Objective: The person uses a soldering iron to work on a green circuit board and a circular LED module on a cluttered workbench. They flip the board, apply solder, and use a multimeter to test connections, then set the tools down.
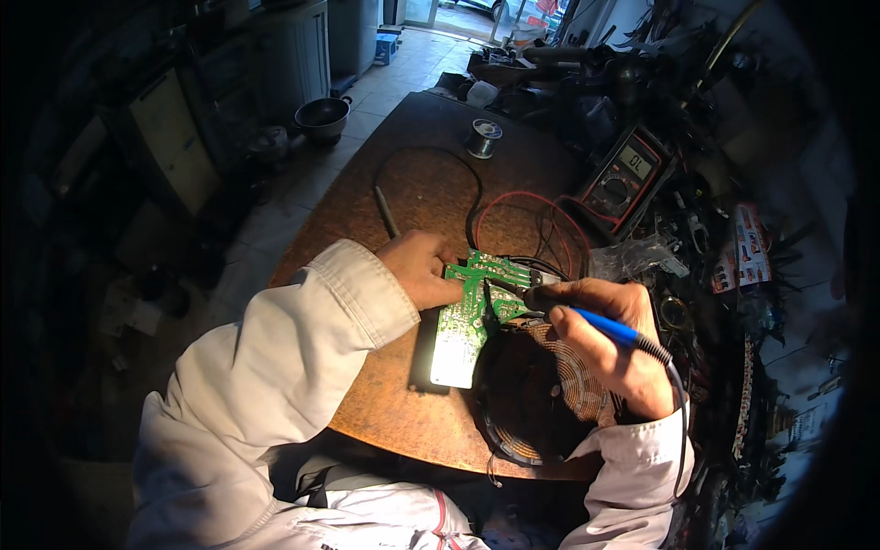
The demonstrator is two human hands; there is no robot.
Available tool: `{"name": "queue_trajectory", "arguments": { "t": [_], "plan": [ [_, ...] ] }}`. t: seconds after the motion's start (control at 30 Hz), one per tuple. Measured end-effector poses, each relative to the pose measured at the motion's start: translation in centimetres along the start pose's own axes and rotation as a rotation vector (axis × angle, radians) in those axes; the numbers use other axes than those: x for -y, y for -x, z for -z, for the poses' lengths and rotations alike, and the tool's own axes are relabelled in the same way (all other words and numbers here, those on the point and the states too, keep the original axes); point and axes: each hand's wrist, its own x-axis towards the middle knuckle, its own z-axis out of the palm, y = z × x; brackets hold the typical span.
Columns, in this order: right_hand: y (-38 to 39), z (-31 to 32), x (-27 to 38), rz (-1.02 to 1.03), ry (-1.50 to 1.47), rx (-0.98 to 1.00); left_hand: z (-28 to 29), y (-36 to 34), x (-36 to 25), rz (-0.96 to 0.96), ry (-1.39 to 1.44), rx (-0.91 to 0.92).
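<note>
Fingers point(582, 339) of the right hand point(632, 371) close around the blue pen point(605, 325), its tip over the upper half of the board point(458, 344); whether it touches is too small to tell. The left hand point(422, 266) grips the board's upper left edge, its underside fingers hidden. The board is on the near part of the table, just beside the coil point(587, 376) on its right.

To work well here, the left grip should probably stay firm so the board cannot rock, with the pen kept slanted and the tip on one spot. The left forearm slants in from lower left of the board; the right rises from lower right, wrist bent, hand angled leftward.
</note>
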Motion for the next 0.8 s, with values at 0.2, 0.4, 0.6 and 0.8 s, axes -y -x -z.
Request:
{"name": "queue_trajectory", "arguments": {
  "t": [0.2,0.4,0.6,0.8],
  "plan": [
    [-4.6,0.9,3.1,-0.047,0.226,0.114,0.3,0.1,-0.5,0.024,-0.08,-0.003],
    [-7.2,-1.2,2.3,0.067,0.201,-0.149,-0.4,-0.4,0.6,-0.038,-0.02,-0.03],
    [-7.0,-2.6,2.8,0.058,0.175,-0.219,-0.4,-0.7,1.1,-0.066,-0.061,-0.037],
    [-5.1,-2.0,2.5,0.123,0.262,-0.167,-0.4,-1.1,1.7,-0.068,-0.031,-0.04]
  ]
}}
